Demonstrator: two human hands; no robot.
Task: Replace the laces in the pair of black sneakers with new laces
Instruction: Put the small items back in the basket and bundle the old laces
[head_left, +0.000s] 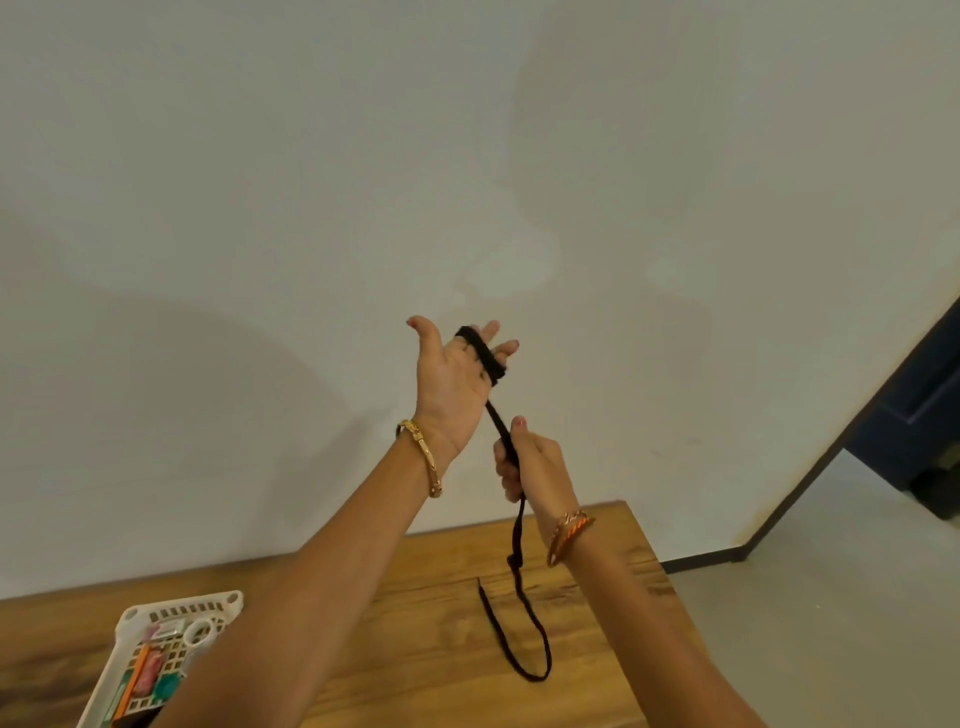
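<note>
The left hand (453, 382) is reaching up with fingers spread, the black lace (519, 525) lying wound around them. The right hand (532, 462) is pinching the lace below, its tail hanging over the wooden table (441, 597).

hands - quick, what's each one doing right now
Left hand: open, fingers straight, black lace wound around them.
Right hand: closed, gripping the lace below the left hand.

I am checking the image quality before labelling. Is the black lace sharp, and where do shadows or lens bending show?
Head view: the black lace reads fairly sharp from the left hand through the right hand; soft broad shadows lie on the wall at left; the wooden table edge looks tilted by the wide-angle lens; no strong glare.
</note>
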